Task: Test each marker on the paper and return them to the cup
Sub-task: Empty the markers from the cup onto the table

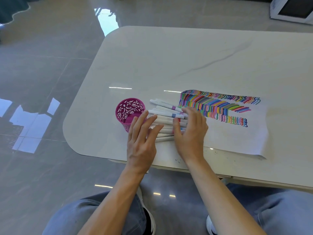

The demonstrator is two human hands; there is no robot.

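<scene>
Many markers (165, 118) lie under left hand (142, 141) and right hand (190, 133)

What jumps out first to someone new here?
First the paper, on the right of the table, packed with rows of multicoloured test strokes. Left of it a pile of white markers lies beside the magenta cut-out cup, left hand and right hand resting flat on the pile.
</scene>
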